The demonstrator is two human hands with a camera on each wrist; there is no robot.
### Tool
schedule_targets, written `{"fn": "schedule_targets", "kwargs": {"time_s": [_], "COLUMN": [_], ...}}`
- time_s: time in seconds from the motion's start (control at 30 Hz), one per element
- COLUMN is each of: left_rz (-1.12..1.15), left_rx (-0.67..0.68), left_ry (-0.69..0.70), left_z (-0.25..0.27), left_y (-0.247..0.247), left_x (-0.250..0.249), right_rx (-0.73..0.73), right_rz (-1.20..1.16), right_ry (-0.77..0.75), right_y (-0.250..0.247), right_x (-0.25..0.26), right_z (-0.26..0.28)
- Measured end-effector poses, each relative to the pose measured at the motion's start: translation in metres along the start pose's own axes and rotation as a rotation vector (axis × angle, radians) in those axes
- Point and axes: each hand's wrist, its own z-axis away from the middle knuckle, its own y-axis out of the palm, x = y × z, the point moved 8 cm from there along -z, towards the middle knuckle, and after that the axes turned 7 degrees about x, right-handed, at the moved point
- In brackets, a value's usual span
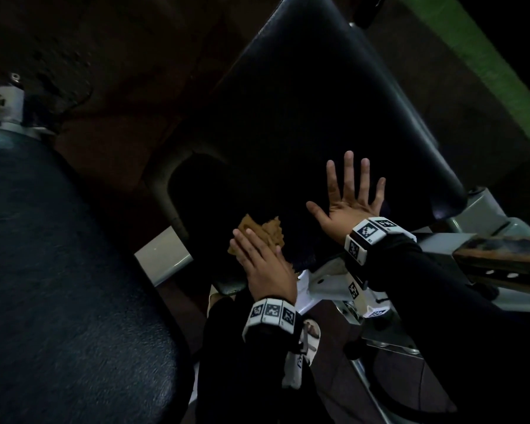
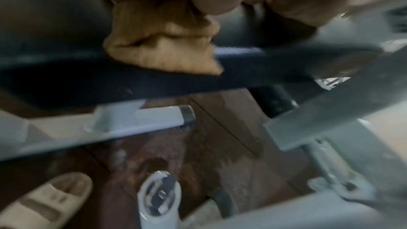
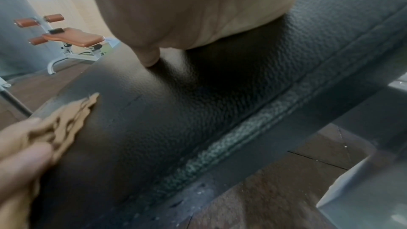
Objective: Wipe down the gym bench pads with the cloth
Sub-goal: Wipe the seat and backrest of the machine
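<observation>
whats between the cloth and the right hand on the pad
Only bare black pad separates the cloth from the right hand; head and right wrist views both show it.

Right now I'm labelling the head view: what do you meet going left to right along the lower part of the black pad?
Grey frame tube → tan cloth under the left hand → right hand, fingers spread on the bench pad.

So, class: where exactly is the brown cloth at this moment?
In the head view, the brown cloth lies under the left hand on the black bench pad's near end, left of the right hand.
</observation>
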Motion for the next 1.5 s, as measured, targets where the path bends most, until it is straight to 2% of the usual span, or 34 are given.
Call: {"fn": "schedule_targets", "kwargs": {"time_s": [0.1, 0.27, 0.47, 0.57, 0.67, 0.77, 0.83, 0.97, 1.03, 1.1, 1.2, 1.33, 1.4, 1.5], "left_rz": [0.076, 0.307, 0.428, 0.42, 0.361, 0.264, 0.165, 0.055, 0.022, 0.063, 0.146, 0.267, 0.321, 0.327], "left_rx": [-0.059, -0.179, -0.29, -0.308, -0.3, -0.272, -0.235, -0.096, -0.054, -0.05, -0.085, -0.151, -0.198, -0.194], "left_ry": [-0.108, -0.473, -0.768, -0.849, -0.817, -0.679, -0.523, -0.072, 0.024, 0.014, -0.082, -0.317, -0.434, -0.573], "left_z": [-0.017, -0.027, -0.042, -0.056, -0.074, -0.092, -0.098, -0.085, -0.063, -0.045, -0.029, -0.029, -0.038, -0.064], "left_y": [-0.012, -0.026, -0.039, -0.048, -0.055, -0.061, -0.062, -0.042, -0.031, -0.025, -0.025, -0.033, -0.041, -0.051], "left_x": [0.022, 0.064, 0.093, 0.099, 0.096, 0.083, 0.062, 0.001, -0.01, 0.0, 0.03, 0.07, 0.082, 0.088], "right_rx": [-0.013, -0.036, -0.039, -0.049, -0.056, -0.062, -0.068, -0.072, -0.077, -0.081, -0.066, -0.062, -0.063, -0.054], "right_rz": [0.003, 0.01, 0.01, 0.014, 0.014, 0.021, 0.027, 0.024, 0.022, 0.025, 0.017, 0.014, 0.014, 0.021], "right_ry": [0.0, 0.013, 0.021, 0.022, 0.024, 0.037, 0.04, 0.031, 0.029, 0.031, 0.033, 0.029, 0.028, 0.026], "right_y": [0.0, 0.0, 0.001, 0.001, 0.001, 0.003, 0.003, 0.004, 0.003, 0.004, 0.006, 0.005, 0.004, 0.003], "right_x": [0.0, 0.0, 0.001, 0.001, 0.001, 0.001, 0.0, 0.0, 0.0, 0.0, -0.001, -0.001, 0.0, 0.001], "right_z": [0.0, 0.0, -0.002, -0.001, -0.002, -0.003, -0.004, -0.005, -0.005, -0.004, -0.006, -0.005, -0.004, -0.004]}}
